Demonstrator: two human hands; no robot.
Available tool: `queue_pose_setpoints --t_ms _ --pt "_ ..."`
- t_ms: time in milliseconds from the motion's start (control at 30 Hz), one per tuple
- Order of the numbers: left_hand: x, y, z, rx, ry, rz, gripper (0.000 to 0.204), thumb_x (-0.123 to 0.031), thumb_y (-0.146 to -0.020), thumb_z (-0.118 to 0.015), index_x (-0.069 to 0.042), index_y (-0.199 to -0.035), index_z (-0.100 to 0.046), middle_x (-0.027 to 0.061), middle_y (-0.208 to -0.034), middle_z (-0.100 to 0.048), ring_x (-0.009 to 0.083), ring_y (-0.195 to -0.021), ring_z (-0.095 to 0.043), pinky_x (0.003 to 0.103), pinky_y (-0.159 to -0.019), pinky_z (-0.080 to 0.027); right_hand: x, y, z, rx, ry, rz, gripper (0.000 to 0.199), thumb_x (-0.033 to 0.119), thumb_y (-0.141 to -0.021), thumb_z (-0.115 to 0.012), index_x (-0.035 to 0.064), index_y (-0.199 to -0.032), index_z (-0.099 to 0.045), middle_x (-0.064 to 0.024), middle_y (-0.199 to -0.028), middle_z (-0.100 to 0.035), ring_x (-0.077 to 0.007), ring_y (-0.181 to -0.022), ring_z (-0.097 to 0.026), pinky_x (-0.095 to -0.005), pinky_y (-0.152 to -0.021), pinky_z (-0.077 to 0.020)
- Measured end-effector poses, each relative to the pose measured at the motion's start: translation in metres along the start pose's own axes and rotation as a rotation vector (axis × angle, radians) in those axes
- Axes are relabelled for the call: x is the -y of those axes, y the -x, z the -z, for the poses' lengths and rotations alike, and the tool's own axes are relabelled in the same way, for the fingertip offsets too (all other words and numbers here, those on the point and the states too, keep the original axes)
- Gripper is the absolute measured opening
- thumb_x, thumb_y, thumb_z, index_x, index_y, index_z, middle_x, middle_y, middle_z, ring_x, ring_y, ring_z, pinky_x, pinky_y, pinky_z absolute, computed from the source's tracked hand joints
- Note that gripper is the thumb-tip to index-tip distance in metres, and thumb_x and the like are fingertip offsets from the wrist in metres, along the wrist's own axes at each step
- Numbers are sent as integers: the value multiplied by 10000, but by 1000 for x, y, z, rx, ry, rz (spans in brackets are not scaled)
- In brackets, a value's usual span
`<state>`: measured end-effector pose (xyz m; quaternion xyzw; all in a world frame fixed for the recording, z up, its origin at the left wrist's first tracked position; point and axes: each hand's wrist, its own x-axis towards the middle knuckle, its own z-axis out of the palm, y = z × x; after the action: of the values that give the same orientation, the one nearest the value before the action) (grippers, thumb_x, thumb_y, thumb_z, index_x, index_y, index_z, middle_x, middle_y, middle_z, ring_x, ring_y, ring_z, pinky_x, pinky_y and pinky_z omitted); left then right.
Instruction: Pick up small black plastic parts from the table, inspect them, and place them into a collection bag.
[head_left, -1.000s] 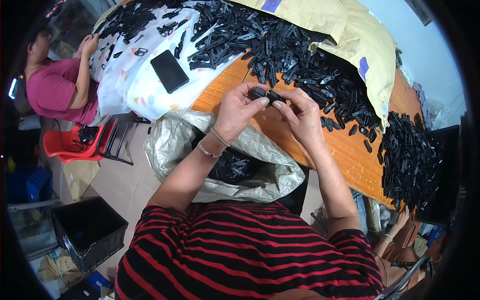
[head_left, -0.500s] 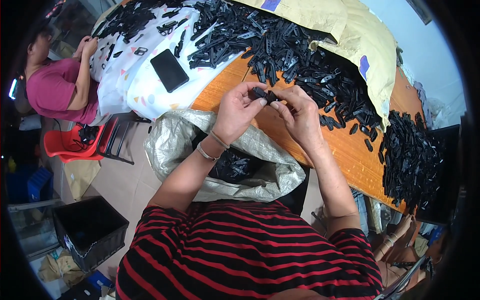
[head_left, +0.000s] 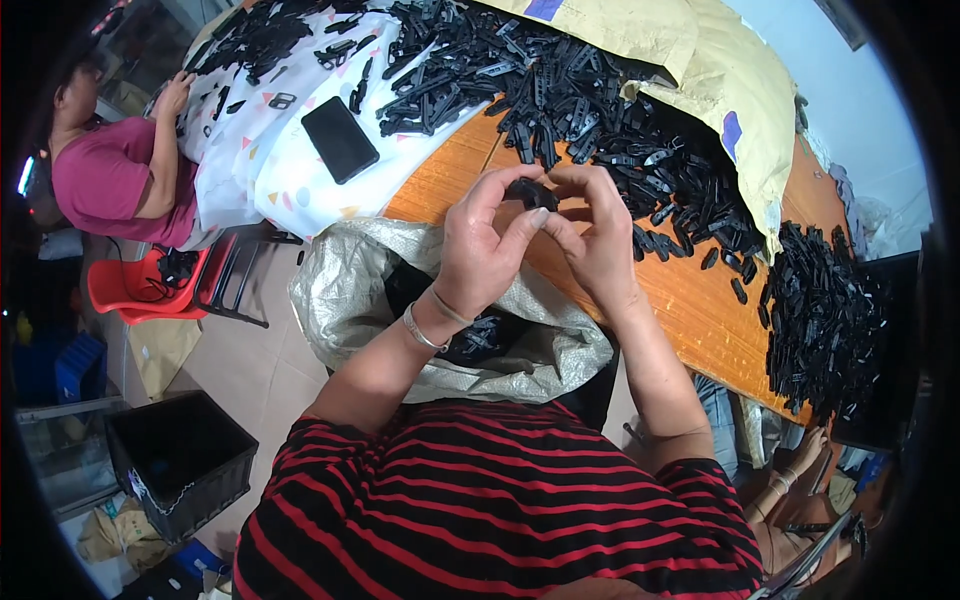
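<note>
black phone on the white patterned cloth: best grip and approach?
The black phone lies flat, face up, on the white patterned cloth, apart from the black plastic parts. It is thin, so probably come from above and pinch across its two long edges near the middle. Both edges look free; the cloth beneath may bunch.

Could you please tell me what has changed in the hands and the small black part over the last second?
Hardly anything: both hands keep pinching the small black part above the orange table, fingers shifting slightly. The sack and phone stayed put.
</note>
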<state>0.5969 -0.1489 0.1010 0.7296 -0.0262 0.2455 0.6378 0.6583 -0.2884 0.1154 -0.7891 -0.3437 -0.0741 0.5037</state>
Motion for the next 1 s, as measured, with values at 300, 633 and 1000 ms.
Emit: queue_pose_setpoints --t_ms 300,633,1000 --pt "-11 -6 14 176 -119 -231 217 1 -869 -601 25 -1085 -590 104 -1048 -626 182 -958 -616 288 -875 -475 -12 9 -7 4 -224 -123 365 161 -787 -793 -1 -1023 -567 -51 -892 -654 -117 -812 -650 -246 -732 -523" --pt "-1 18 29 77 113 204 101 -72 -920 -599 9 -980 -594 30 -890 -643 83 -800 -594 219 -730 -484 -5 29 -26 235 -292 -289 322 197 -777 -801 16 -906 -568 -9 -775 -582 -61 -684 -520 -234 -606 -444" --pt "-4 15 75 365 -546 -7 153 -107 -844 -668 -36 -978 -652 117 -844 -627 265 -762 -616 316 -699 -495 -60 32 56 146 656 -245 236 252 -805 -730 39 -893 -680 -168 -772 -676 -352 -720 -660 -426 -634 -521"
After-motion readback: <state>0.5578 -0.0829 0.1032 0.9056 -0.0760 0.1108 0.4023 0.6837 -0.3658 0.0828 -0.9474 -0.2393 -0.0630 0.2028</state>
